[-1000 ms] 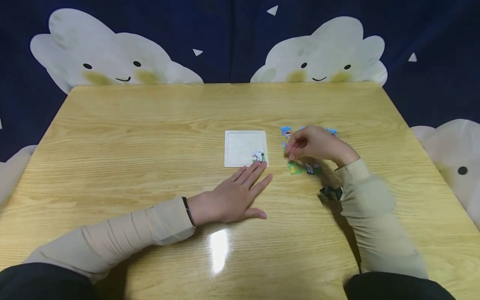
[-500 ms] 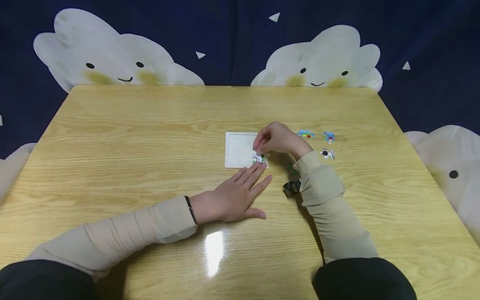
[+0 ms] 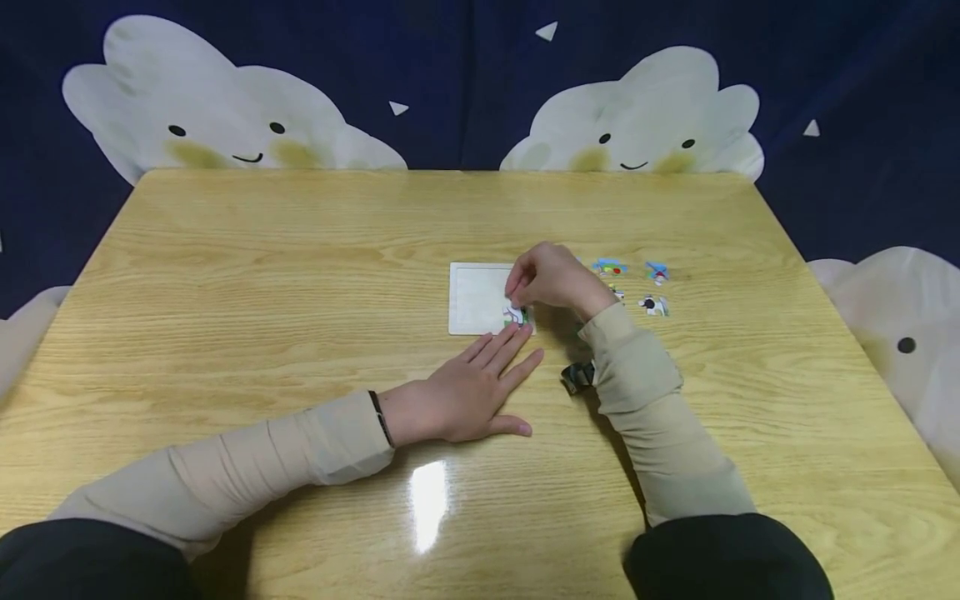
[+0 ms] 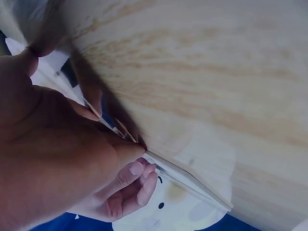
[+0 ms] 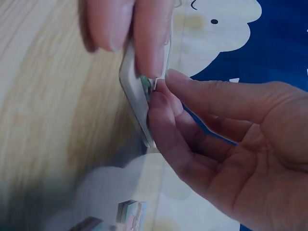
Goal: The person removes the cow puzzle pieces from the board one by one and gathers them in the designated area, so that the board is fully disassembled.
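A white square puzzle tray (image 3: 474, 302) lies on the table, with a puzzle piece (image 3: 514, 317) showing a white animal in its near right corner. My left hand (image 3: 472, 398) lies flat, its straight fingertips on the tray's near edge and right at that piece. Over the tray's right side, my right hand (image 3: 557, 279) curls its thumb and fingers together and pinches a small puzzle piece, mostly hidden by the fingers. In the right wrist view, the right thumb and forefinger meet close beside the left fingertips at the tray (image 5: 132, 91).
Several loose puzzle pieces lie right of the tray, among them a blue-and-red one (image 3: 657, 272), a white one with black (image 3: 654, 306) and a blue-green one (image 3: 609, 267). Others are partly hidden under the right forearm. A cloud-patterned navy cloth (image 3: 465, 83) hangs behind the wooden table (image 3: 300, 233).
My right hand has moved left from the loose pieces to the tray, bringing a puzzle piece along, and has stayed there over the last half second. The left hand has kept its place.
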The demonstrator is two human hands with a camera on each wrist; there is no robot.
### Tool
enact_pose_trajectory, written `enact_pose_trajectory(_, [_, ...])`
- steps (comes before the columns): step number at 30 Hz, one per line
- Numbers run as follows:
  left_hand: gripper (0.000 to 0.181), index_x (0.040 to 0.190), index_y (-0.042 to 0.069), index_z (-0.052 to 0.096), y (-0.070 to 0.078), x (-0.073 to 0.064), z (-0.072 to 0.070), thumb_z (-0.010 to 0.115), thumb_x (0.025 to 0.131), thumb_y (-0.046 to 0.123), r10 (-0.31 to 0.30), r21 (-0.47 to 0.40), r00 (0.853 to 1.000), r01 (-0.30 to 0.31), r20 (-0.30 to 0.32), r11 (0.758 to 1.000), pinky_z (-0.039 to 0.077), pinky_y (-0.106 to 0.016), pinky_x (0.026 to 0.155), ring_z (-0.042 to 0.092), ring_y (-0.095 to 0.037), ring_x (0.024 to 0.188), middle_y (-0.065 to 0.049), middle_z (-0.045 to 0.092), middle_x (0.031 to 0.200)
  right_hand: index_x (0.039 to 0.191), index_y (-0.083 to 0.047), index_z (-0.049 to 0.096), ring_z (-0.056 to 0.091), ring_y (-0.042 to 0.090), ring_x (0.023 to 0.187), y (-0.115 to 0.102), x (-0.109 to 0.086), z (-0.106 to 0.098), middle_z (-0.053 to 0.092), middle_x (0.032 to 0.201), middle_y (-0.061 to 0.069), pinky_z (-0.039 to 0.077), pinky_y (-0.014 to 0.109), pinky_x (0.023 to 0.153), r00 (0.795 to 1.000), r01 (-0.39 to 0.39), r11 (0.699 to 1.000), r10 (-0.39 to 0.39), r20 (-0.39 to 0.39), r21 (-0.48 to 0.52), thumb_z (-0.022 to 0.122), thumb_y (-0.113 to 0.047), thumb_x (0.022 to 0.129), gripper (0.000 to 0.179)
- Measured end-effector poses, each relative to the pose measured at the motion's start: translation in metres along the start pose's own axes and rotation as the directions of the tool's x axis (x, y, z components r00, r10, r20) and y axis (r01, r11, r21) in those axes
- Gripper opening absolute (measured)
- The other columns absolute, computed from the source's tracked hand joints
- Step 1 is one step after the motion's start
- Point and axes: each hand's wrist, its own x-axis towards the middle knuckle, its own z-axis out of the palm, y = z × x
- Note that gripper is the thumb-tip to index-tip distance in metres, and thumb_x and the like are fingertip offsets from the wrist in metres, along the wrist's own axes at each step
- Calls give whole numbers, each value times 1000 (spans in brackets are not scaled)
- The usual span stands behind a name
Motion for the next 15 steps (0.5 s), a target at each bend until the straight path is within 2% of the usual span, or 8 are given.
enact_pose_trajectory(8, [87, 159, 10, 8, 0, 0, 0, 39, 97, 63, 4, 13, 1000, -4, 6, 1000, 5, -42, 119, -10, -29, 149, -18, -9, 162, 89, 0, 72, 55, 17, 70, 2, 0, -3, 66, 79, 8, 45, 27, 65, 1000, 11, 1000, -11, -6, 25, 75, 2, 83, 7])
enact_pose_trajectory(15, [87, 159, 11, 4, 1, 0, -1, 36, 98, 64, 2, 21, 1000, -3, 26, 1000, 4, -42, 119, -14, -28, 148, -17, -13, 162, 96, 2, 72, 62, 17, 77, 16, -2, -7, 69, 87, 11, 50, 27, 70, 999, 44, 984, -49, 24, 174, 73, 4, 85, 12])
